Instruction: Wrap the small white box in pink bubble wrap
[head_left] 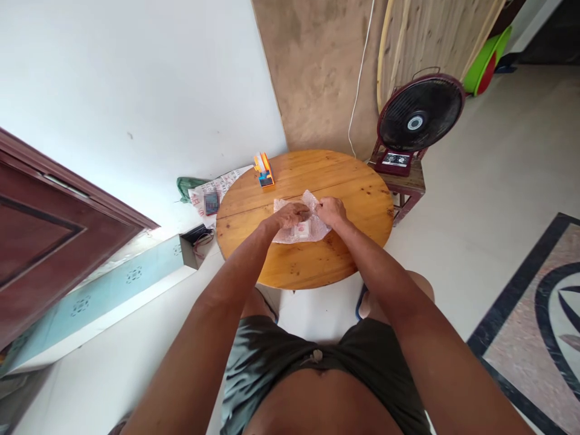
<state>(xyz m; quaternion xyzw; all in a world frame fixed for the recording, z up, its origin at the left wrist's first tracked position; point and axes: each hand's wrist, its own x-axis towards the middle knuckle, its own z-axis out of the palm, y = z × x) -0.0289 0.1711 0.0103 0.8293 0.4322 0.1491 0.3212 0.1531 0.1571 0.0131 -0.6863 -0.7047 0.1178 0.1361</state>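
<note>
A sheet of clear bubble wrap (317, 234) is spread on the round wooden table (294, 272). On it lies a small white box with red print (302, 229), partly covered by the wrap and my hand. My left hand (292, 215) rests on the wrap just above the box, its fingers stretched toward the right. With fingers closed, my right hand (331, 211) grips the upper right part of the wrap, which stands up in a crumpled fold between the hands. An orange and blue tape dispenser (264, 170) stands near the table's far left edge.
Right of the table, a dark red fan (419, 115) stands on a wooden stool (410, 180). A white cable (360, 78) hangs down the wall behind. Left of the table are a printed bag (229, 180) and a blurred dark object (211, 203). My knees are below the near edge.
</note>
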